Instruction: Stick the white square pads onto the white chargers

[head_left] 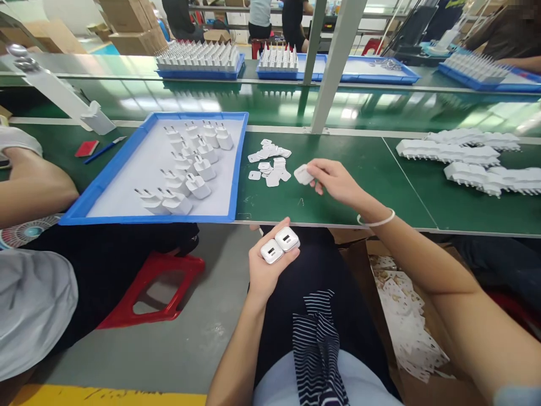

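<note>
My left hand [265,272] is over my lap, just below the table edge, and holds two white USB charger plugs [279,245] side by side with their ports facing up. My right hand [336,181] rests over the green table mat and pinches a small white square piece [303,174]. Just to its left lies a loose pile of small white square pieces [270,162]. Further left stands a blue-rimmed tray [108,178] holding several white charger plugs [189,163] with prongs up.
Stacked rows of white plugs [469,155] lie at the right of the table. A co-worker's arm [31,186] reaches in at the left beside a red stool [154,290]. A cardboard box of paper scraps [408,318] sits at my right. Grey posts [336,65] rise behind; blue trays [200,61] line the far bench.
</note>
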